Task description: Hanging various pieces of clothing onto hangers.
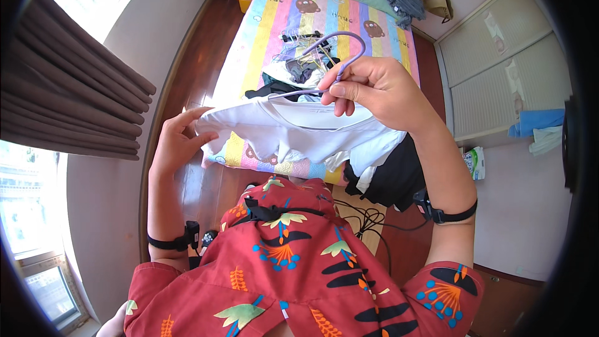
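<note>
My right hand [374, 91] grips a purple clothes hanger [359, 40] near the base of its hook. One arm of the hanger lies inside the neckline of a white shirt [299, 135], on the shirt's left side. At that side's shoulder, my left hand [185, 133] pinches the fabric between thumb and fingers. The shirt hangs spread between both hands above the foot of the bed. The far arm of the hanger is hidden by my right hand and the cloth.
A bed with a striped quilt [262, 47] holds a heap of hangers [299, 40] and crumpled clothes [299, 72]. Black and white clothes [393, 173] hang over its near right corner. Black cables [369, 222] lie on the floor; a curtain [75, 79] hangs at left.
</note>
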A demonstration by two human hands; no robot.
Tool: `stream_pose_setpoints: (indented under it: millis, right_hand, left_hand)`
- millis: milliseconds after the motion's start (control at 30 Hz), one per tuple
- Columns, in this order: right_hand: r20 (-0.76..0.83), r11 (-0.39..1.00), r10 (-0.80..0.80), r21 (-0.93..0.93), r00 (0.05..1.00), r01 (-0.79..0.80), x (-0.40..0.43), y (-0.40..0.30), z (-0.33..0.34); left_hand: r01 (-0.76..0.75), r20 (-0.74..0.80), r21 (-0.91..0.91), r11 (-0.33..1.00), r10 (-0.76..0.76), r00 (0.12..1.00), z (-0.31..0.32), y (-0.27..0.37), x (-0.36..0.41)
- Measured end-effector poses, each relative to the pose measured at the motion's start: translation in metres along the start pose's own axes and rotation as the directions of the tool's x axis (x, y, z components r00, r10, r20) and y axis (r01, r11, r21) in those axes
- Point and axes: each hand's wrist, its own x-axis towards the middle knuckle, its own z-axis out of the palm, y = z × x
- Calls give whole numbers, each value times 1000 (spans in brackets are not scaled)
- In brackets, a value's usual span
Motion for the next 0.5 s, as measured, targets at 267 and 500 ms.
stream_pose_setpoints:
  millis: [267, 500]
  right_hand:
    - [-35, 994, -70, 85, 997, 72, -8, -6, -11]
    - [-31, 996, -55, 69, 998, 57, -9, 13, -9]
  left_hand:
    - [-283, -21, 17, 959, 283, 959, 3, 23, 12]
    - [-460, 14, 144, 876, 463, 886, 21, 66, 24]
